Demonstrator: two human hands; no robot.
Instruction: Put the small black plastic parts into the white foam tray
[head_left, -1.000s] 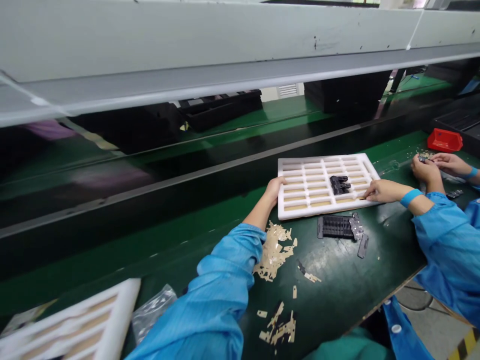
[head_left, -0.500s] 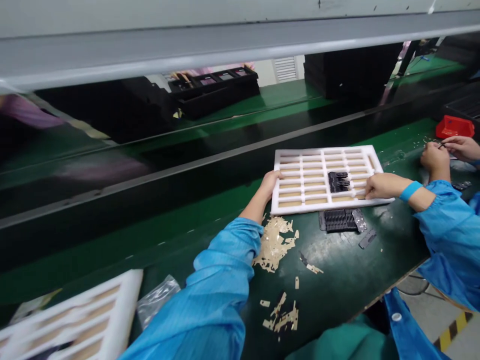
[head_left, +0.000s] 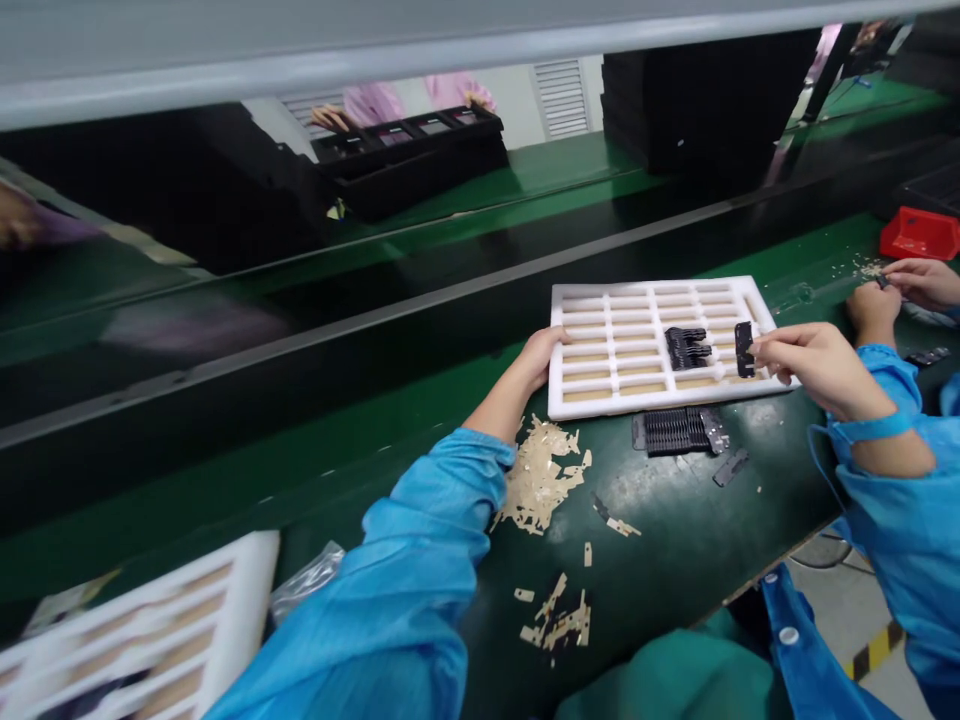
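The right hand [head_left: 814, 362] pinches a small black part [head_left: 744, 349] between thumb and fingertips, holding it upright just above the near right corner of a white foam tray [head_left: 600, 400]. The left hand [head_left: 541, 357] rests closed on the tray's left edge, fingers curled over the rim. Left of the pinched part, a small stack of black parts [head_left: 686, 347] sits in one of the tray's compartments; the other compartments show tan bottoms.

The tray lies on a dark green bench [head_left: 675, 560] with a glossy surface. Just below the grip, a row of black parts [head_left: 675, 431] lies against the tray's near edge, with a single loose piece [head_left: 730, 467] beside it. Further toward the person, tan paper scraps [head_left: 541, 480] are heaped and scattered across the mat.

Beyond the tray runs a black conveyor belt [head_left: 375, 340], and a grey shelf [head_left: 375, 50] hangs overhead. To the right of the grip, a co-worker's hands [head_left: 892, 295] work near a red bin [head_left: 919, 234]. Across the belt stands a black compartment tray [head_left: 409, 160], and a second white foam tray [head_left: 135, 630] lies far left.
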